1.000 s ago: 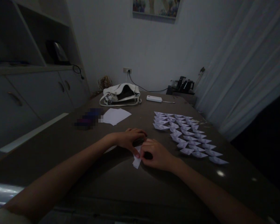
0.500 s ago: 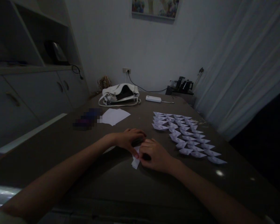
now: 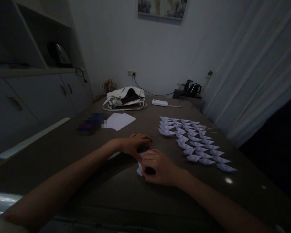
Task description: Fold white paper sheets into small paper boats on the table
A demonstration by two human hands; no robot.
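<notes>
A small folded piece of white paper point(image 3: 140, 169) lies on the dark table in front of me, partly hidden by my fingers. My left hand point(image 3: 135, 146) arches over its far end, thumb and fingers closed on it. Across its near right side, my right hand point(image 3: 157, 166) has its fingers curled and pinches the near edge. To the right stand several rows of folded white paper boats point(image 3: 194, 144). A few flat white sheets point(image 3: 120, 121) are piled beyond my left hand.
At the back of the table point(image 3: 92, 181) sit a white handbag point(image 3: 126, 98) and a white power strip-like block point(image 3: 159, 103) with a short cable. A blurred dark item point(image 3: 92, 123) lies left of the sheets. Cabinets point(image 3: 38, 100) line the left; a black kettle point(image 3: 195, 89) stands behind.
My right hand has slid a little toward me along the folded paper, covering more of it. My left hand stays nearly where it was.
</notes>
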